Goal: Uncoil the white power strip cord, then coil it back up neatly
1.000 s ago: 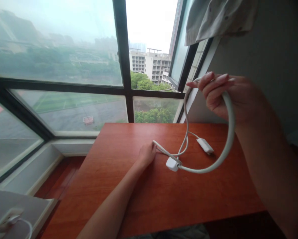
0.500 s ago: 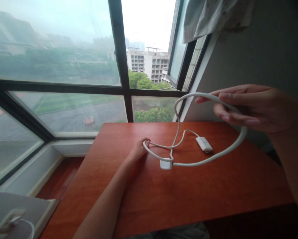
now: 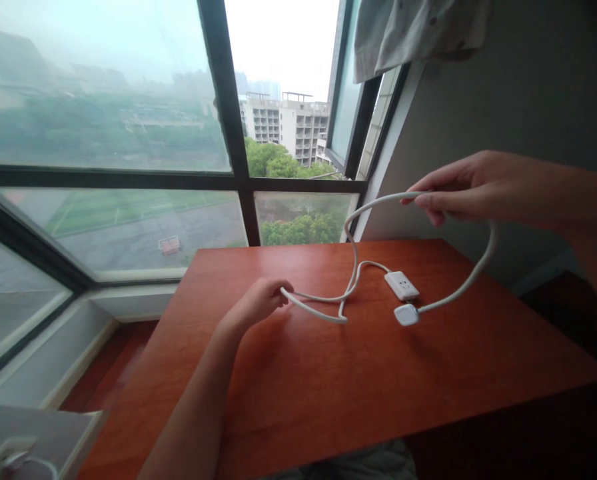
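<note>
A white power cord (image 3: 471,277) loops over a reddish wooden table (image 3: 328,387). My right hand (image 3: 458,190) is raised above the table's right side, its fingers pinched on the cord's upper arc. My left hand (image 3: 256,303) rests near the table's middle, fingers closed on a bend of the same cord. A white plug (image 3: 407,314) at one end lies on the wood. A small white socket block (image 3: 401,285) lies just behind it.
A big window with dark frames (image 3: 228,147) stands behind the table. Grey cloth (image 3: 418,30) hangs at the top right beside a grey wall (image 3: 528,113). At the bottom left is a grey surface with a white charger and cable (image 3: 8,457).
My right hand has swung the cord's arc rightwards, and the plug slid from near my left hand to beside the socket block. My left hand has lifted slightly, still gripping the cord.
</note>
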{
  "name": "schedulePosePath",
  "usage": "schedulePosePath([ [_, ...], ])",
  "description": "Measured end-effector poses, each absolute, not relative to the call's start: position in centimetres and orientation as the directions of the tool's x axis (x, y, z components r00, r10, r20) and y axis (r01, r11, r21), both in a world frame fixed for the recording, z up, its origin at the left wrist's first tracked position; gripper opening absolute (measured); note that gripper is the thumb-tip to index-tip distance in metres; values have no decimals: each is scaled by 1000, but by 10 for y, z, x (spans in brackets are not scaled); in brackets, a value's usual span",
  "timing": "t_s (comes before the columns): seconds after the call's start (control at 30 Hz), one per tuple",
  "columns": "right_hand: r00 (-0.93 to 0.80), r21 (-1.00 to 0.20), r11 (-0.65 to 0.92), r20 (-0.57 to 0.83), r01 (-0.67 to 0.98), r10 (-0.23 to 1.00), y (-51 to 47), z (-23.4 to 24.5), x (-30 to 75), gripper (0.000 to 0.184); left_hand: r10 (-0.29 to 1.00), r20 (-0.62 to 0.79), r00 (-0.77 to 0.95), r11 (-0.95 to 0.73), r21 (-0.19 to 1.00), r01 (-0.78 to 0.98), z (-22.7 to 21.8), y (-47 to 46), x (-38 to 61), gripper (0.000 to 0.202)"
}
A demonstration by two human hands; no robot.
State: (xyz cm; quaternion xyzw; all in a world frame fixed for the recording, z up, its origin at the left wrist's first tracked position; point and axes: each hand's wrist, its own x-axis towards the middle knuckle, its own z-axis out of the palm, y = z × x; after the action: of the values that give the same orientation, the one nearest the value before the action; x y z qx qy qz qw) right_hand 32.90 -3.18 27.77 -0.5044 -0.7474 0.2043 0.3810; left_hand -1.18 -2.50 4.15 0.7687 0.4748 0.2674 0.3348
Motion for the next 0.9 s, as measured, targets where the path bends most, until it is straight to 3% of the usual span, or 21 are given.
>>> schedulePosePath([
  [0.1, -260, -254, 375, 390, 892, 883, -25, 288, 334, 28, 892, -16, 453, -268, 787, 555, 33, -19, -25, 33],
  [0.17, -252, -117, 404, 618, 907, 745, -22, 287, 333, 27, 848, -120, 516, -209, 819, 535, 28, -16, -32, 35],
  [0.23, -245, -80, 457, 755, 886, 609, -17, 280, 328, 23, 805, -199, 559, -149, 844, 515, 24, -15, -35, 35],
  [0.37, -169, -203, 559, 823, 804, 542, -2, 260, 308, 18, 820, -245, 517, -99, 829, 550, 24, -15, -31, 36],
  [0.53, 80, -548, 639, 789, 539, 609, 27, 248, 279, 12, 853, -197, 483, -259, 645, 719, 28, -21, -15, 31],
  [0.67, 138, -747, 582, 645, 321, 752, 37, 260, 266, 6, 863, -166, 477, -352, 481, 803, 24, -25, -8, 25],
  [0.77, 34, -873, 454, 466, 177, 884, 36, 279, 262, 15, 871, -121, 476, -390, 418, 821, 21, -24, -5, 25],
  [0.9, -65, -964, 239, 247, -116, 967, 37, 300, 254, 28, 889, -20, 457, -427, 317, 847, 19, -26, 2, 26],
])
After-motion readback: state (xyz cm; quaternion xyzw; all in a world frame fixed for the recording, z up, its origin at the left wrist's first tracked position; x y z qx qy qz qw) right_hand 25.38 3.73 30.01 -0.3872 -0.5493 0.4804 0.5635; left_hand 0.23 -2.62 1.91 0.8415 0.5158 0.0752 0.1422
